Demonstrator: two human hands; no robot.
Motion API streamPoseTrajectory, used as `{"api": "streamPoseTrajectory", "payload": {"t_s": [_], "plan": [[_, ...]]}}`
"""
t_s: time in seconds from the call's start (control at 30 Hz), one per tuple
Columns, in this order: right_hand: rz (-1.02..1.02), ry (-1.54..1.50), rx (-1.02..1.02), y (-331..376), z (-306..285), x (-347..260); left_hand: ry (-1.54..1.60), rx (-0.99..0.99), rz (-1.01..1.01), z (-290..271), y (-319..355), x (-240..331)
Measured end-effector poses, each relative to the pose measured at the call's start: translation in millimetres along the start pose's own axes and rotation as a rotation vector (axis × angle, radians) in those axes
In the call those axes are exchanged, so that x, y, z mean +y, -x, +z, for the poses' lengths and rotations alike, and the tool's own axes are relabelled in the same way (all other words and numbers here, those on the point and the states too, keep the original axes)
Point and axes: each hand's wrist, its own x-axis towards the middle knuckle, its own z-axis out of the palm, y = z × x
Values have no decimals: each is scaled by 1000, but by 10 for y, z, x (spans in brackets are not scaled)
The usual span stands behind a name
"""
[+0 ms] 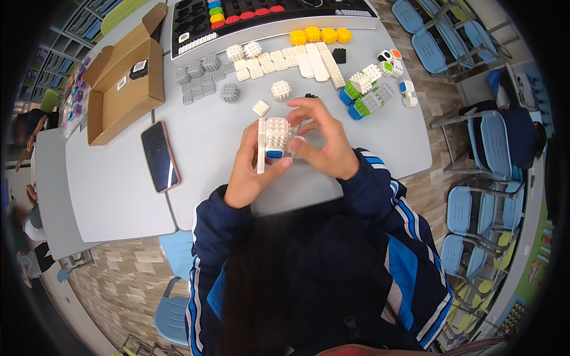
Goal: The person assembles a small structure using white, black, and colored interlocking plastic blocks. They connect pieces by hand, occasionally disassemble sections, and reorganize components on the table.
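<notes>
A small white block assembly (274,140) is held above the middle of the grey desk (113,190): a studded white cube with a blue patch on its lower face, joined to a long flat white plate standing on edge at its nine o'clock side. That much looks built; many loose parts lie untouched on the desk, so the build seems only partly along.

The left hand (252,172) comes up from six o'clock and is closed on the assembly, its fingers wrapped behind the plate and its thumb pressed under the blue patch. The right hand (323,142) arches in from three o'clock, its fingertips pinched at the cube's right side; whether they hold a small clear piece there or only press the cube is hard to tell.

At twelve o'clock of the hands lie white studded blocks (261,62), with grey blocks (199,77) at eleven o'clock and four yellow round pieces (320,35) farther up. A green, blue and white block model (365,95) sits at two o'clock. A phone (160,156) lies at nine o'clock, and an open cardboard box (122,83) at ten o'clock.
</notes>
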Motion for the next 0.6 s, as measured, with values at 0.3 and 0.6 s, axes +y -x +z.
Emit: {"api": "streamPoseTrajectory", "payload": {"t_s": [0.3, 0.6], "plan": [[184, -183, -69, 49, 285, 39, -39, 150, 71, 187, 57, 7], [354, -396, 136, 59, 92, 38, 306, 47, -73, -58, 99, 175]]}}
